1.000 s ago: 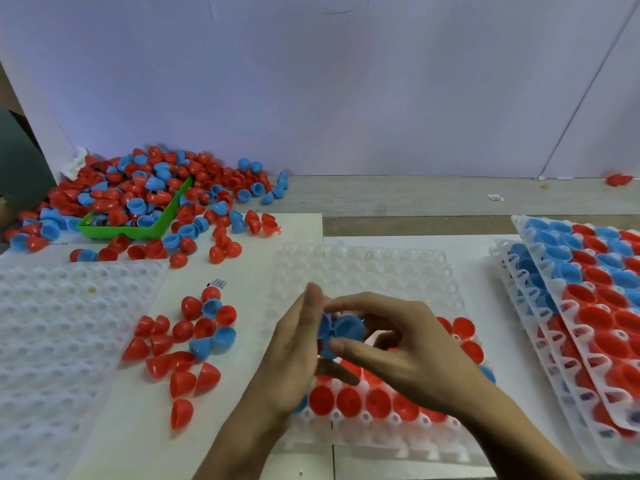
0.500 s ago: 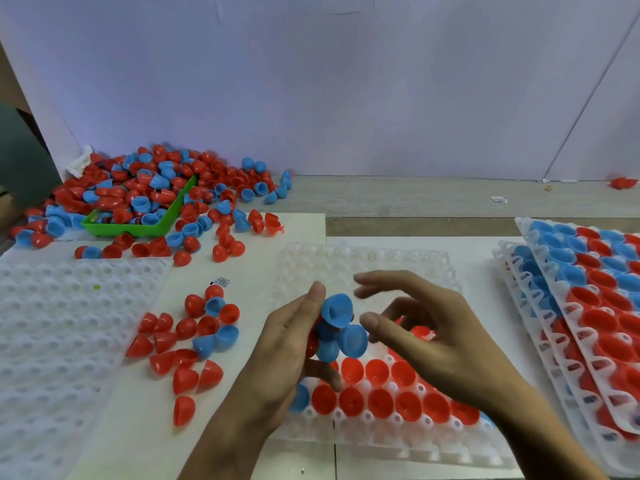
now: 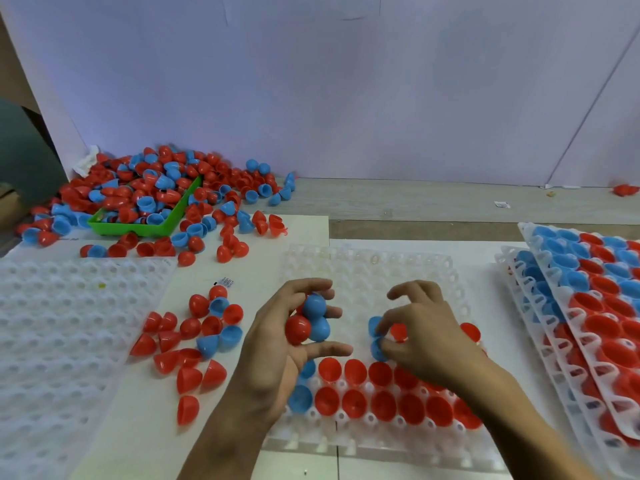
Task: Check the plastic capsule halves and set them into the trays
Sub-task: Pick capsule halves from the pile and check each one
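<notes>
My left hand (image 3: 277,344) grips a small bunch of capsule halves (image 3: 310,323), two blue and one red, held above the left side of the clear tray (image 3: 374,271). My right hand (image 3: 422,337) is low over the tray's middle, its thumb and fingertips pinching a blue capsule half (image 3: 375,341) at a pocket. The tray's near rows hold red halves (image 3: 353,400) with blue ones (image 3: 299,398) at the left end. A loose group of red and blue halves (image 3: 194,341) lies on the white table left of the tray.
A big heap of red and blue halves surrounds a green bin (image 3: 145,226) at the back left. An empty clear tray (image 3: 52,323) lies at the left. Filled trays (image 3: 588,306) are stacked at the right. A wall stands behind.
My hands have parted. The right hand took a blue half from the bunch in my left hand and lowered it onto the tray; the left hand stays raised with the others.
</notes>
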